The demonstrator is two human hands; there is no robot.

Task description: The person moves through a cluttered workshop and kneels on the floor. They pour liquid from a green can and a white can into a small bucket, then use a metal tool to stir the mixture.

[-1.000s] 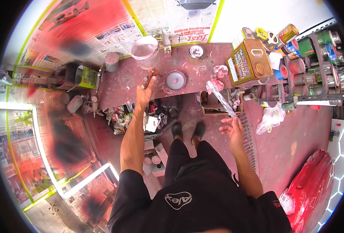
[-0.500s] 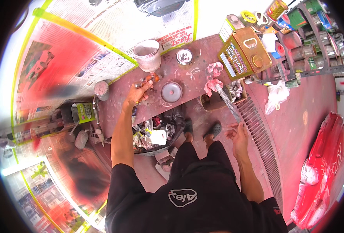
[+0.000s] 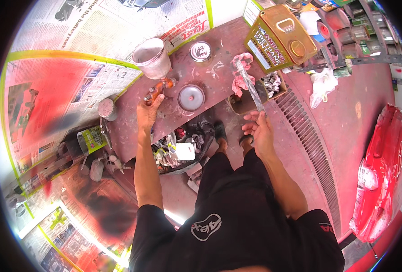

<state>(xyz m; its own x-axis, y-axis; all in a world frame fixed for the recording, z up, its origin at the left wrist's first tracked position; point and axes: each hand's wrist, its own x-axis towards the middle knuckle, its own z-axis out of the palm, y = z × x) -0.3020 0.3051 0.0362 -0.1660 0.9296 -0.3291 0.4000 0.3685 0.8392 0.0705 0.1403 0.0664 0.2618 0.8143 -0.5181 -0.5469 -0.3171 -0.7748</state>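
My left hand (image 3: 150,109) is closed round the orange body of a spray gun (image 3: 158,89) over the bench. Attached above it is a tilted, whitish paint-stained cup (image 3: 152,58). Between thumb and fingers, my right hand (image 3: 261,131) pinches the near end of a flat, paint-smeared stirring stick (image 3: 252,90). The stick's far end crosses a crumpled pink-stained rag (image 3: 240,85) at the bench edge; whether they stick together I cannot tell. Beside the gun on the bench lies a round grey lid (image 3: 191,98) with a pink middle.
A gold rectangular can (image 3: 280,41) and a small round tin (image 3: 200,51) stand on the bench (image 3: 174,120). Below the edge are a cardboard box (image 3: 280,93) and a bin bag of waste (image 3: 205,136). Shelved cans (image 3: 353,34) are at right, near a red panel (image 3: 378,177).
My right hand has moved forward and left, bringing the stick across the rag. My left hand has shifted the spray gun left, tilting its cup. The view has shifted too.
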